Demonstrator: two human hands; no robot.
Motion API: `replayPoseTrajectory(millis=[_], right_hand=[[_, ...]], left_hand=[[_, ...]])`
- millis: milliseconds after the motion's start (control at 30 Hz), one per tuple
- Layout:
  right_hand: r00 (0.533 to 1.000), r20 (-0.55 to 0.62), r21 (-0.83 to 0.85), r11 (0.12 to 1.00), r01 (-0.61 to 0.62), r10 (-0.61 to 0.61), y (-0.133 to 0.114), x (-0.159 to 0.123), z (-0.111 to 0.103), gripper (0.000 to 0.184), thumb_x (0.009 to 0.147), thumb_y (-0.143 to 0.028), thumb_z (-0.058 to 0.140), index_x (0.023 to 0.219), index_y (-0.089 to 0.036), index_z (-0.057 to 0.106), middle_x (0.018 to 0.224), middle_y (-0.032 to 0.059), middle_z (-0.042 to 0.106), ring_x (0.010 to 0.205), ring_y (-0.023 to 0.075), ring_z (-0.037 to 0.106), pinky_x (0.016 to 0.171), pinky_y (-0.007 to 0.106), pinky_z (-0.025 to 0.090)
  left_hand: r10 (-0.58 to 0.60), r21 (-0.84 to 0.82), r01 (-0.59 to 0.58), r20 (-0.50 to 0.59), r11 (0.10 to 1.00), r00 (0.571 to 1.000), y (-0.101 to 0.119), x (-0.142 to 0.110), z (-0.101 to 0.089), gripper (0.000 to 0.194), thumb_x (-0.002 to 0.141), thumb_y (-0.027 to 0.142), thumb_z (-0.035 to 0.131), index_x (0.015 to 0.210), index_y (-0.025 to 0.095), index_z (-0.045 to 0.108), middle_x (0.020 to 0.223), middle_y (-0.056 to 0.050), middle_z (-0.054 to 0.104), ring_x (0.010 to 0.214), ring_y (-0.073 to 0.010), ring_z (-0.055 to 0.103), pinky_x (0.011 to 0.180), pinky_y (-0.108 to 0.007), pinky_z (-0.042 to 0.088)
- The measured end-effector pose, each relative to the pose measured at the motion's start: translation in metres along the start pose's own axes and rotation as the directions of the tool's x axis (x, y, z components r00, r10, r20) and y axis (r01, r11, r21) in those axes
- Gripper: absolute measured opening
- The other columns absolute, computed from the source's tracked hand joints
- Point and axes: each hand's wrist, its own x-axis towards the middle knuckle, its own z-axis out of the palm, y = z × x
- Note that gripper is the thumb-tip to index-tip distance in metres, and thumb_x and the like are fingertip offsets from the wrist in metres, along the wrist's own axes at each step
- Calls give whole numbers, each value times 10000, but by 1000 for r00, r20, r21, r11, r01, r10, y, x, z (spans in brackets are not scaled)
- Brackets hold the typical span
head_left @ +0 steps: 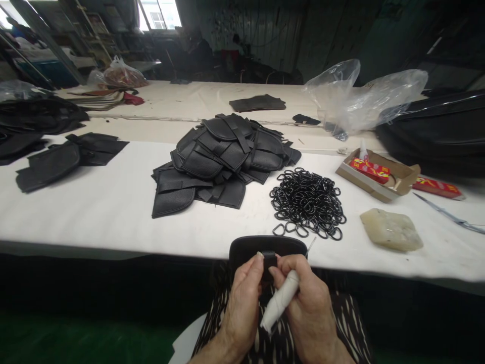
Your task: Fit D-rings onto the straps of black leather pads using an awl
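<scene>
One black leather-like piece (288,245), held above the lap at the near edge of the white-covered table (113,212). Has a rounded top edge and, across the middle, a short black strap (269,260). Pinched at the left side of that strap by the thumb and fingers of the left hand (244,298), closed on the black leather-like piece. Touched at the right side of the strap by the fingertips of the right hand (312,298), closed around a white-wrapped handle (280,302) slanting down to the left. Just beyond the right fingers, a thin metal point (311,245); cannot tell how it joins the handle, hidden by the hand. Underneath, a black-and-cream patterned cloth (352,323) over the lap.

Straight ahead on the table, a loose pile of black strapped pieces (227,151). Just right of it, a heap of black D-shaped rings (306,202). Farther right, a yellowish translucent block (392,230), and behind it an open cardboard box (369,189) with a red-and-yellow packet (369,170) inside. Beside the box, a second red-and-yellow packet (441,188), then a silvery metal tool (450,215), partly blurred. Behind, a clear plastic bag (382,101). Well to the left, more black pieces (53,164); toward the far side, a flat dark piece (257,102) and a knotted plastic bag (123,75).
</scene>
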Motion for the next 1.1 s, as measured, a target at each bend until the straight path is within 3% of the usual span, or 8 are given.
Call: replayPoseTrajectory(millis=[100, 233, 367, 700, 1100], right_hand=[[1000, 5, 8, 1000, -1, 1, -2, 2, -1, 135, 876, -242, 513, 747, -203, 508, 618, -27, 587, 482, 100, 530, 459, 176, 425], [996, 41, 35, 996, -84, 83, -3, 2, -2, 158, 886, -274, 494, 744, -204, 498, 601, -37, 565, 489, 97, 518, 463, 172, 417], [991, 38, 79, 988, -130, 128, -1, 0, -2, 170, 875, -293, 493, 727, -210, 487, 616, -31, 571, 548, 118, 556, 511, 187, 436], [980, 44, 91, 976, -197, 193, 3, 1, -1, 173, 856, -320, 516, 725, -220, 466, 615, -31, 559, 577, 134, 565, 519, 200, 441], [975, 66, 92, 971, -220, 214, 5, -2, -1, 185, 870, -327, 513, 731, -220, 452, 691, -17, 590, 592, 121, 543, 520, 192, 439]], left_hand=[[32, 87, -29, -32, 996, 999, 1, -6, 1, 387, 774, 530, 575, 851, 169, 693, 862, -53, 678, 863, -209, 598, 742, -261, 467], [109, 77, -115, 81, 990, 991, 4, -14, 9, 370, 792, 520, 562, 807, 163, 656, 727, -23, 626, 765, -181, 579, 697, -248, 463], [146, 80, -158, 145, 984, 979, -1, -15, 12, 326, 822, 478, 546, 822, 159, 615, 725, -11, 584, 701, -148, 540, 666, -239, 447], [175, 134, -193, 136, 972, 975, -20, -5, 5, 342, 856, 485, 486, 830, 159, 584, 741, -13, 539, 692, -137, 496, 620, -229, 426], [155, 153, -163, 61, 975, 986, -18, -7, 6, 376, 820, 520, 516, 757, 154, 571, 663, 6, 500, 639, -128, 456, 572, -216, 412]])
